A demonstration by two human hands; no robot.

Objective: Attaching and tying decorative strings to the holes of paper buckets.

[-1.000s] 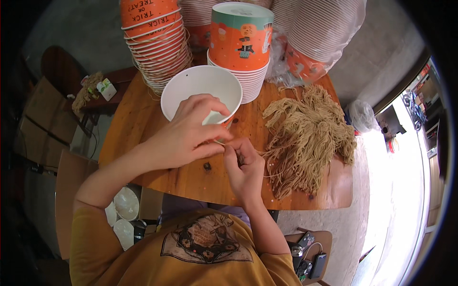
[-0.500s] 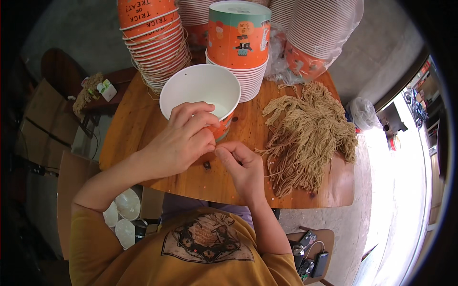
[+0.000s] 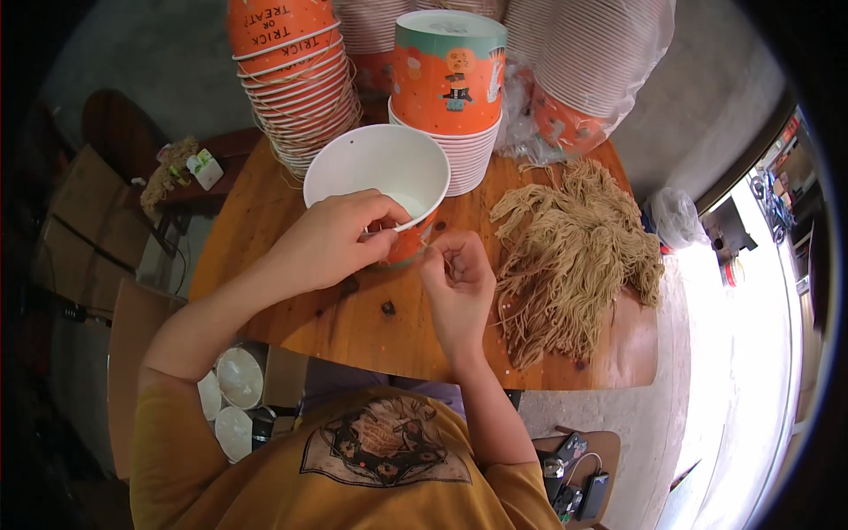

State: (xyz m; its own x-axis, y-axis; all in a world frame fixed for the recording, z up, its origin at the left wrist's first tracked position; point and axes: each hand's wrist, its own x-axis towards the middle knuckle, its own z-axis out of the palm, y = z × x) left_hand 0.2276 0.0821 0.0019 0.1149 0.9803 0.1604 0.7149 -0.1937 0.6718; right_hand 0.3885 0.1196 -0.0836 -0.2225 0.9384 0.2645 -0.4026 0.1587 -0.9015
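An open paper bucket (image 3: 353, 163), white inside and orange outside, stands on the wooden table in front of me. My left hand (image 3: 340, 234) is closed on its near rim, with fingers reaching inside and the thumb outside against the wall. Close to the bucket's right side, my right hand (image 3: 459, 269) is pinched, thumb against forefinger, on what looks like the end of a thin tan string (image 3: 427, 238). Most of that string is too fine to make out. To the right lies a loose heap of tan strings (image 3: 579, 256).
Behind the bucket rise a left stack of orange buckets (image 3: 291, 79) with strings hanging from it, a middle stack (image 3: 450, 75) topped by an upside-down bucket, and plastic-wrapped stacks (image 3: 596, 71). The wooden table (image 3: 389, 336) has a curved near edge. A small stool (image 3: 609, 450) holds electronics at lower right.
My left hand has gone from touching fingertips with the right to gripping the bucket's rim, fingers inside. My right hand has shifted slightly up and right, away from the left.
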